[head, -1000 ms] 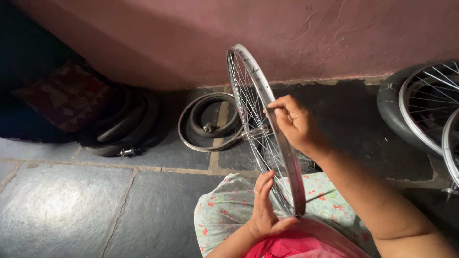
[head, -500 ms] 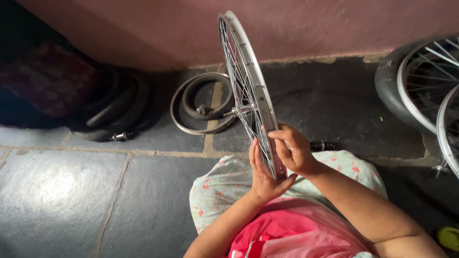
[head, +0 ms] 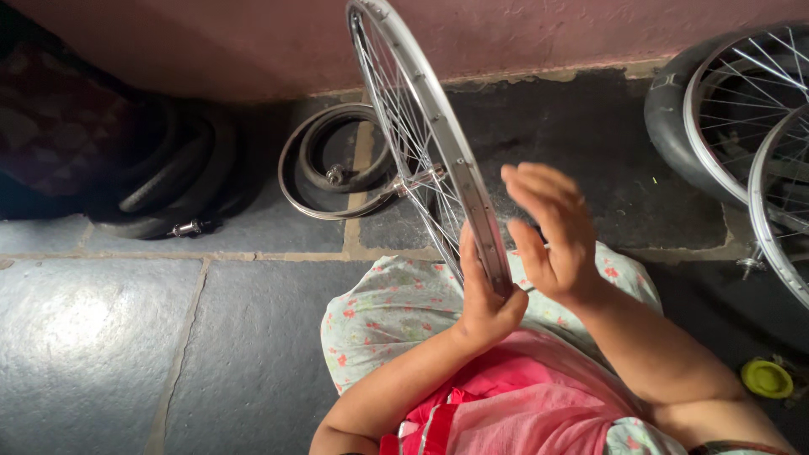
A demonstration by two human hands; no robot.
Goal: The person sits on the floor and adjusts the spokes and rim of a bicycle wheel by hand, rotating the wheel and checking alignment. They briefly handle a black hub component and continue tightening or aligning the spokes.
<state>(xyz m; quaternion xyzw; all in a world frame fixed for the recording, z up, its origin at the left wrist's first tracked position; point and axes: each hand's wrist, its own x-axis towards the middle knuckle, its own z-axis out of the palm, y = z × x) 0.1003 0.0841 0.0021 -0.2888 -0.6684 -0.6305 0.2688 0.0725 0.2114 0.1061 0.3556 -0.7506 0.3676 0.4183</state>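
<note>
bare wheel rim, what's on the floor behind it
Behind the bare wheel rim lie coiled tyres on the dark stone floor; the rim and spokes cover part of them.

bare silver spoked wheel rim (head: 438,143), upright, edge-on, lower edge apparently resting on lap.

no packages, no labels — no signs, no screens

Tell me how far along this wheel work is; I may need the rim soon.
Done: the bare spoked rim carries no tyre; loose tyres lie by the wall. In hand: the left hand steadies the upright rim, the right hand open beside it. Left: no tyre fitted yet.
</note>
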